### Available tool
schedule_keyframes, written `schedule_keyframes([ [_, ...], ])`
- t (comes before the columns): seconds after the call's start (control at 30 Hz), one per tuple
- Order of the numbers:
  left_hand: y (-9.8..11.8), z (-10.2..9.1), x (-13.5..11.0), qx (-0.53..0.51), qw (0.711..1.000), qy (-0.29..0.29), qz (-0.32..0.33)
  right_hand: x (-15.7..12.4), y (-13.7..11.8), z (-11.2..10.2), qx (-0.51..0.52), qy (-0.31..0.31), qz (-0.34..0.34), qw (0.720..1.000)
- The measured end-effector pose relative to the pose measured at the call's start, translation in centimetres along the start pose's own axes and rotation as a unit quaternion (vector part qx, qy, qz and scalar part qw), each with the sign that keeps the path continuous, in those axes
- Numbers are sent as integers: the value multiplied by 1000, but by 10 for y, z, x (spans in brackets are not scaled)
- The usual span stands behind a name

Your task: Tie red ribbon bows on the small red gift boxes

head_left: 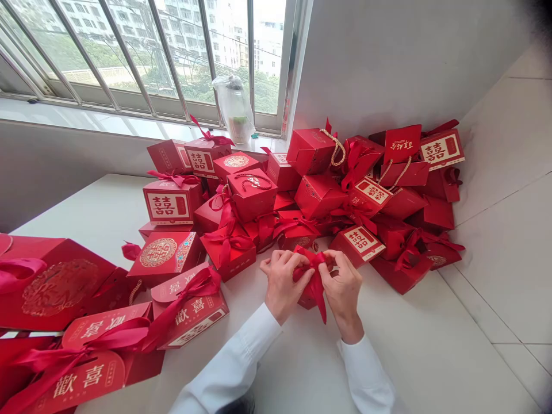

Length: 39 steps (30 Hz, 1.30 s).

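Your left grip [282, 282] and right grip [342, 287] are closed, pinching a red satin ribbon [314, 275] just above a red gift box [307, 301]: you're tying, and that bow wants snugging!

The left hand [284, 284] and right hand [342, 287] share one red ribbon [317, 287]. Beyond the hands lie over twenty red gift boxes [252, 192], too tightly heaped to count exactly, and one plastic bag [234, 108].
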<state>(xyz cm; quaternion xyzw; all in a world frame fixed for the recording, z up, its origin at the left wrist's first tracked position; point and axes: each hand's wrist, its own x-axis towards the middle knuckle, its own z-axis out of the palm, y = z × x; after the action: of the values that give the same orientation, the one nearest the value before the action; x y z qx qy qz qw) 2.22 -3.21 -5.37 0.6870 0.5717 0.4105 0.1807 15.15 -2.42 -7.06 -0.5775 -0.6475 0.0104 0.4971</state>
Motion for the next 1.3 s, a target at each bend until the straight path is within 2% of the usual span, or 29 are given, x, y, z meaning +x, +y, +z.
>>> schedule_keyframes([
  [0.1, 0, 0, 0, -1, 1000, 0, 1, 1, 1, -1, -16, -13, -15, 1000],
  [0.6, 1, -3, 0, 11, 1000, -14, -3, 0, 0, 0, -13, -11, 20, 1000],
  [0.7, -3, -8, 2, -40, 999, 0, 2, 2, 0, -3, -3, -16, 14, 1000],
  [0.83, -9, -17, 15, -118, 992, 29, -42, 2, -1, -5, 20, -16, 29, 999],
  [0.93, -9, -20, 27, -100, 993, 2, -61, 2, -1, -4, 24, -19, 28, 999],
  [1.1, -4, -18, 42, 15, 997, -44, -69, 2, -1, -3, 24, -17, 11, 1000],
  [1.3, -11, -17, 44, -97, 989, -68, -87, 3, 1, -3, 23, -17, 14, 1000],
])
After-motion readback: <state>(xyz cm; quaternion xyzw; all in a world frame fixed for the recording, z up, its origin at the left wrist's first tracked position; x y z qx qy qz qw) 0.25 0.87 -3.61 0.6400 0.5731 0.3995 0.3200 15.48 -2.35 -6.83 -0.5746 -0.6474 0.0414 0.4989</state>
